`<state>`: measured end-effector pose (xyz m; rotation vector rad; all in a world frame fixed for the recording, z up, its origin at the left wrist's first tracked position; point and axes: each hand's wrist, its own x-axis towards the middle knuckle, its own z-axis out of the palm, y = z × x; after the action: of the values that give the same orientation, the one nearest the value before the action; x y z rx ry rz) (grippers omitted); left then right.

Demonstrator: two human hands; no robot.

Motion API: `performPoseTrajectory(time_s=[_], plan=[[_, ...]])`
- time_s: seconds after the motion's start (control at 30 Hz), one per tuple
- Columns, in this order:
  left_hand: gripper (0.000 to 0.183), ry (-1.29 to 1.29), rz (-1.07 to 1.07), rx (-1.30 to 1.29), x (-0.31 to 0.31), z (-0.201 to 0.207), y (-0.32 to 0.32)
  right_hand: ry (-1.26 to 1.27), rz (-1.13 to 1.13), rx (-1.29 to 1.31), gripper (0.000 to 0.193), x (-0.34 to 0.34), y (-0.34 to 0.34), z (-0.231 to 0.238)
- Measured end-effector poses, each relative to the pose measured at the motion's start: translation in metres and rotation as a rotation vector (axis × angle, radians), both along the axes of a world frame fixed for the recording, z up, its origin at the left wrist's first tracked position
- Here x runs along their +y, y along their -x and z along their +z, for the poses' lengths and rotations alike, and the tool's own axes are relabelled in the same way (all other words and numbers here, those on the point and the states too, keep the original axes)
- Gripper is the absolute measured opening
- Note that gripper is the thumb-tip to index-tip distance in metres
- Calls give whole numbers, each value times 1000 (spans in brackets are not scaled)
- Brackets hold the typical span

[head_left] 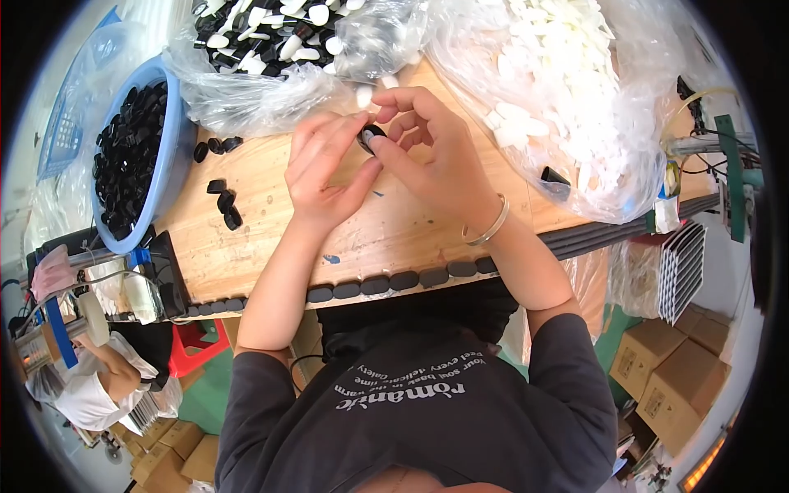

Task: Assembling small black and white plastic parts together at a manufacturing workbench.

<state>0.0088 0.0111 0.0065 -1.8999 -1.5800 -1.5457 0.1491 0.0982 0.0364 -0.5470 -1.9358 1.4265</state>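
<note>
Over the wooden table, my left hand and my right hand meet around one small black oval plastic piece. Fingertips of both hands pinch it, and most of it is hidden by my fingers. A silver bangle sits on my right wrist. A few loose black pieces lie on the wood left of my left hand, and others lie nearer the basin.
A blue basin full of black pieces stands at the left edge. Clear bags hold mixed black and white pieces at the back and white pieces at the right. Black pads line the near edge. Cardboard boxes sit on the floor.
</note>
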Motion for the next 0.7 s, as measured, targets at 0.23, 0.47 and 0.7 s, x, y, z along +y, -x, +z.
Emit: performPoseTrajectory(time_s=[0.23, 0.47, 0.7], plan=[[49, 1, 16, 1, -1, -2, 1, 205, 101, -16, 36, -2, 0, -2], [51, -1, 2, -23, -2, -2, 0, 346, 121, 96, 33, 1, 2, -7], [53, 12, 6, -81, -1, -2, 0, 297, 151, 113, 33, 2, 1, -9]])
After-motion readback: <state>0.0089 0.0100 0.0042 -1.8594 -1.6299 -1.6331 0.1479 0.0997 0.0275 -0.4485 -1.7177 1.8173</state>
